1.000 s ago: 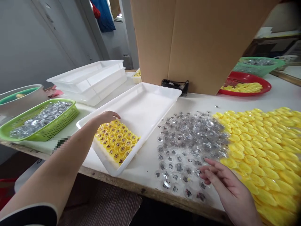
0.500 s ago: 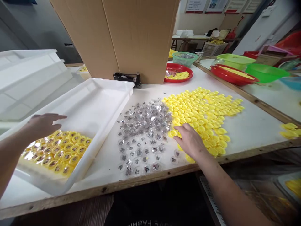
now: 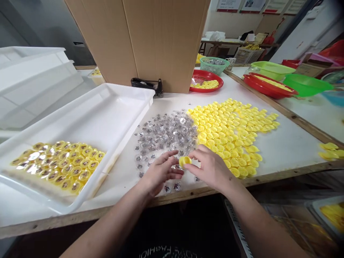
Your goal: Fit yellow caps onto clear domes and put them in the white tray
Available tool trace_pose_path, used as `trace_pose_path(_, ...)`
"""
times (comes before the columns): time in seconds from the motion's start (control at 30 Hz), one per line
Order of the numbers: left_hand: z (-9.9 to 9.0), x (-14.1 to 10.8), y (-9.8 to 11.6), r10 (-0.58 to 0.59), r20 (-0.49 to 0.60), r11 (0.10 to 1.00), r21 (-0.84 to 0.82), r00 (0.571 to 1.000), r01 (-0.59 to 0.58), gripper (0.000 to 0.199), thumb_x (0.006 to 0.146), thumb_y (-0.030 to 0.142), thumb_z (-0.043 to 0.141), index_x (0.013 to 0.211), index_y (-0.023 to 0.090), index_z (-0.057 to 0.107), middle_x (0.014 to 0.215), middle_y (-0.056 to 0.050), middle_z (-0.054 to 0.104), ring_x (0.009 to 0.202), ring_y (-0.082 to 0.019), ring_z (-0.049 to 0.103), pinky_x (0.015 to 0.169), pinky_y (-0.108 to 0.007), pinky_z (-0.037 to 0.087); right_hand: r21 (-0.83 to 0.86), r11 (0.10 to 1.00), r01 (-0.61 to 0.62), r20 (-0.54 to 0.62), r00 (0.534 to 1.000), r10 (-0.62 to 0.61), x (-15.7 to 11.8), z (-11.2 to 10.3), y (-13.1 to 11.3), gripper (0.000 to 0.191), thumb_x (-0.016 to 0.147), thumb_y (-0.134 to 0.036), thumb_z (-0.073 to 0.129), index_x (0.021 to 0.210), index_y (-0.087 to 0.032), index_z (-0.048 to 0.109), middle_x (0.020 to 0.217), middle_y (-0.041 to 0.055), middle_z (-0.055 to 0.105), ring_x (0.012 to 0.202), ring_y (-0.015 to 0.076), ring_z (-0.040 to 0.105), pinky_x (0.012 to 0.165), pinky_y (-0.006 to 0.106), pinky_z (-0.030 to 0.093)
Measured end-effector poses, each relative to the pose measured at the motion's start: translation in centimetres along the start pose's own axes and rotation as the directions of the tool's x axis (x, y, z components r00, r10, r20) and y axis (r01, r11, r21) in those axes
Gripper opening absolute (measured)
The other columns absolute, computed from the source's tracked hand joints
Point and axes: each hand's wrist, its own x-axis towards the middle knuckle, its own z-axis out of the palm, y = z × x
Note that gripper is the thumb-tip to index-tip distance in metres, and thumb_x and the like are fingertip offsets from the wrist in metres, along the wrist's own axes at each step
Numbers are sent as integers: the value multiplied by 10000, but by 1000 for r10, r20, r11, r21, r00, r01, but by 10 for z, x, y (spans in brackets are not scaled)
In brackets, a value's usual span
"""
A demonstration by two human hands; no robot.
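Between thumb and fingers, my right hand [image 3: 211,168] grips a yellow cup [image 3: 185,161] above the table's front part. My left hand [image 3: 161,172] is just left of it, fingers apart, over the clear printed discs [image 3: 166,134]; whether it touches the cup or a disc is unclear. Many loose yellow cups [image 3: 233,125] lie spread to the right of the discs. On the left, a white tray [image 3: 129,125] holds rows of yellow cups with printed faces [image 3: 64,165] in its near part.
A tall cardboard box [image 3: 161,43] stands at the back with a black tape dispenser [image 3: 147,86] before it. White trays [image 3: 32,86] are stacked far left. Red plates [image 3: 205,80], green baskets [image 3: 268,70] and a wooden strip [image 3: 292,116] lie at the back and right.
My left hand has moved right, from over the tray to over the discs. My right hand has come left from the pile and now holds a yellow cup up. The view has shifted slightly.
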Motion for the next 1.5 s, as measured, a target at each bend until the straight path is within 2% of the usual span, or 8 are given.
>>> trace_pose_path(0.2,-2,14,-11,-68,78,923,-373,995,93,167,889,141,514,1031,101,594,796,-76,658,619,-109,657,554,-164,540,153,986,67,-25,998,-63,17,9,-2,175,783,-337,683,910,-219,663,860,16,582,728,146,573,638,264,447)
trace_pose_path(0.37,-16,20,-10,-17,40,925,-379,999,31,190,894,186,525,1069,115,551,901,-162,692,619,-137,677,517,-159,528,-266,961,70,11,998,-69,55,18,18,156,786,-250,676,921,-171,671,923,111,646,932,272,584,796,384,458)
trace_pose_path(0.47,-17,20,-9,-6,49,928,-372,999,24,162,899,186,513,1042,116,544,898,-174,696,596,-136,672,492,-155,515,-308,948,77,64,996,-60,65,25,21,91,749,-183,696,835,-159,678,849,116,665,888,280,604,790,387,460)
trace_pose_path(0.7,-15,18,-9,-41,13,918,-394,999,42,124,901,174,505,1006,118,537,824,-141,693,588,-136,672,502,-158,519,28,999,25,-76,997,-22,38,19,27,189,780,-242,683,965,-207,663,903,23,699,772,166,645,684,283,514)
trace_pose_path(0.9,-13,17,-15,-19,80,913,-404,997,50,93,892,150,513,973,117,546,757,-83,666,595,-133,675,516,-157,538,459,872,171,-307,952,-25,6,28,2,236,794,-305,686,1021,-244,667,978,20,703,823,169,642,761,317,523)
trace_pose_path(1.1,-16,17,-17,50,149,921,-390,988,12,156,851,235,609,958,130,567,749,-53,651,559,-110,652,472,-134,513,495,840,220,-290,954,-79,-2,43,-10,261,826,-244,655,1085,-267,647,1034,22,697,901,175,643,816,326,522)
trace_pose_path(1.3,-14,17,-14,47,122,919,-394,991,5,182,826,250,644,954,133,587,742,-43,642,554,-108,649,460,-126,503,398,892,213,-317,945,-84,-4,24,-1,237,814,-254,669,1049,-245,637,962,28,681,736,150,634,694,298,542)
trace_pose_path(1.5,-14,16,-14,25,124,913,-406,992,28,149,863,171,564,1003,124,585,798,-74,667,621,-130,678,544,-160,555,168,927,336,-204,931,-301,8,8,-4,206,830,-176,583,1017,-230,652,949,57,666,813,179,650,709,304,556)
